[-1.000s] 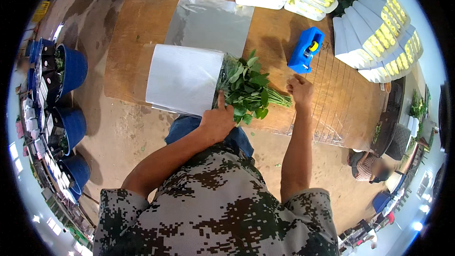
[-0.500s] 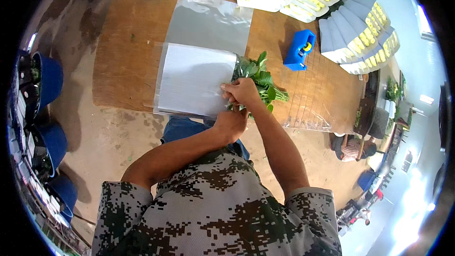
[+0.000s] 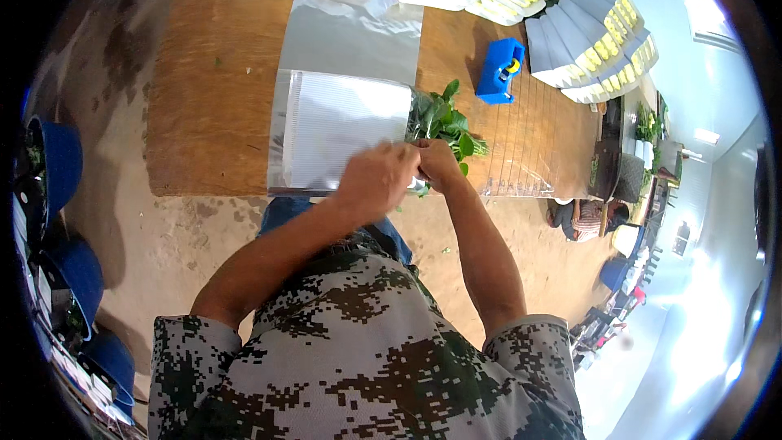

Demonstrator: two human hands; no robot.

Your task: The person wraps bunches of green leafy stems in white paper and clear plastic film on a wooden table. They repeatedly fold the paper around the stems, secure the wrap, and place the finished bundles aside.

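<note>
A bundle of leafy green stems [image 3: 442, 122] lies on the table, its cut ends toward the right. Around its left part is a white ribbed wrapping sheet [image 3: 346, 118], which hides the other end of the bundle. My right hand [image 3: 438, 165] is closed at the sheet's near right corner, where the leaves come out, and pinches the wrapping there. Close beside it, over the near edge of the sheet, my left hand [image 3: 379, 175] is smeared by motion, so its fingers do not show clearly. A clear plastic sheet [image 3: 350, 28] lies flat under and beyond the wrapped bundle.
On the wooden table [image 3: 212, 98] a blue tape dispenser [image 3: 498, 72] stands right of the bundle. Wrapped bunches with yellow flowers [image 3: 590, 41] line the far side and far right. Blue buckets [image 3: 61, 167] stand on the floor at left. A person [image 3: 590, 218] is at far right.
My left hand has risen from below the right hand to lie over the sheet's near edge. My right hand stays at the wrapping's corner. The view has shifted slightly.
</note>
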